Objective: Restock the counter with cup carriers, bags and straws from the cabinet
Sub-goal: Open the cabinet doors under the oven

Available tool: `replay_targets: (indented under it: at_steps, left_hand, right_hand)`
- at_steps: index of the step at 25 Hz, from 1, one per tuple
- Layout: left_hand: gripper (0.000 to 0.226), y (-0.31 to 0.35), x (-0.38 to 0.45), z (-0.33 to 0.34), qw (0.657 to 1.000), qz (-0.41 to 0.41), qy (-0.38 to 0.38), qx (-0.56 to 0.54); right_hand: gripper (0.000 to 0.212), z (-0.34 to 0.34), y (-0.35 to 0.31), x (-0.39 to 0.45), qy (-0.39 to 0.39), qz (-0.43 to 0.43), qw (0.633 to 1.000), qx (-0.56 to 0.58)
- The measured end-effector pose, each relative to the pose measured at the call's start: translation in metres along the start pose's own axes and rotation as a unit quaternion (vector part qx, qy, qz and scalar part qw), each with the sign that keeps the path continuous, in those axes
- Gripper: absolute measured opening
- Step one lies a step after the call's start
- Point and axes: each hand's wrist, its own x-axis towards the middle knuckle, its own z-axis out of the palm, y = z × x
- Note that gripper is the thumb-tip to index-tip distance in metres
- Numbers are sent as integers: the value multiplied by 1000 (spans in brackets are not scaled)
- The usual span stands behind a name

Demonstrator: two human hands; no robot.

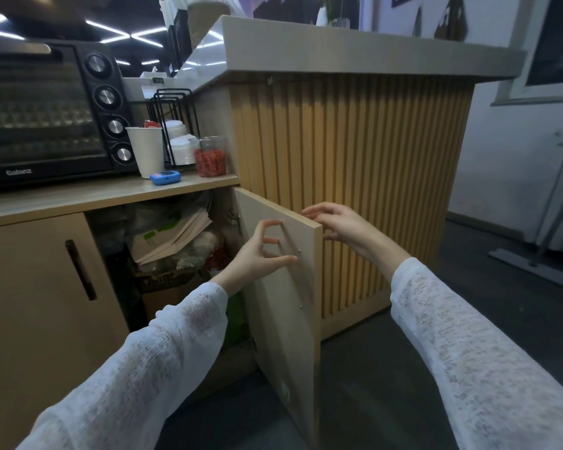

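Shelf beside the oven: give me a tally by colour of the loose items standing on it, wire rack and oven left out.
White: 1, the paper cup
Blue: 1, a small device
Red: 1, the clear jar of red bits
Total: 3

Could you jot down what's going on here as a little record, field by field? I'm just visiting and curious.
Place: counter shelf above a low cabinet
Cabinet door: swung open
Left hand: fingers spread against the door's inner face, holding nothing
Right hand: fingers loosely curled at the door's outer edge, no grip on it
Inside cabinet: stack of brown paper bags, other packets unclear
On shelf: toaster oven, white paper cup, jar of red bits
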Motion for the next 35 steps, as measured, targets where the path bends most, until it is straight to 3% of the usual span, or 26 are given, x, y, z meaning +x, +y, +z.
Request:
replay_targets:
  at_steps: [5,12,26,35]
  left_hand:
    - [64,-4,1,-39,999,30,0,33]
    - [57,-25,-19,-118,995,0,89,46]
    - [45,-114,-120,-254,965,-84,244,47]
    - [39,-185,-127,-297,944,-124,306,12]
  right_hand:
    - [29,8,-36,13,11,-69,992,-102]
    - [25,61,-63,44,32,-123,959,-254]
    - [24,262,-66,126,-145,-102,962,-206]
    - [43,346,-51,155,-133,-80,964,-215]
